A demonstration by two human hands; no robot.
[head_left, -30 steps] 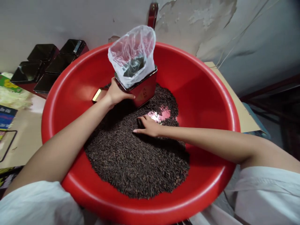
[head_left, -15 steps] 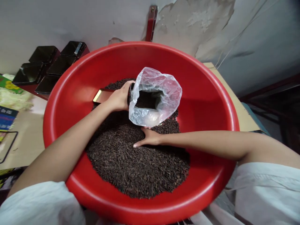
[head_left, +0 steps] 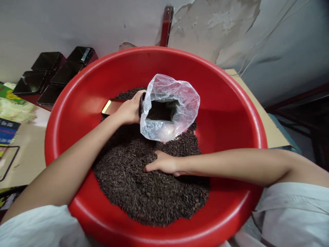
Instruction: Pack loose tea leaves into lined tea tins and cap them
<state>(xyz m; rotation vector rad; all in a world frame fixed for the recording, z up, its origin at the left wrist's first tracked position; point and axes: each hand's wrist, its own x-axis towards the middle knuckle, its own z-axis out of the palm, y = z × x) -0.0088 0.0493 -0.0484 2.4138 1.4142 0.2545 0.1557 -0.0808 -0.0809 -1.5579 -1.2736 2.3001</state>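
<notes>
A big red plastic basin (head_left: 226, 103) fills the middle of the view, holding a heap of dark loose tea leaves (head_left: 149, 185). My left hand (head_left: 130, 110) grips the side of a tin lined with a clear plastic bag (head_left: 177, 99), tipped so its mouth faces me and rests on the leaves. My right hand (head_left: 163, 163) lies on the leaves just in front of the bag's mouth, fingers curled into the heap. A gold-edged lid (head_left: 111, 106) lies in the basin behind my left wrist.
Several black square tins (head_left: 48, 73) stand at the back left by the wall. Printed packets (head_left: 9, 113) lie on the beige table at the left. A red bar (head_left: 166, 25) leans on the peeling wall behind the basin.
The tin with its bag went from upright to tipped over towards me. My right hand then slid nearer to me across the leaves and curled its fingers.
</notes>
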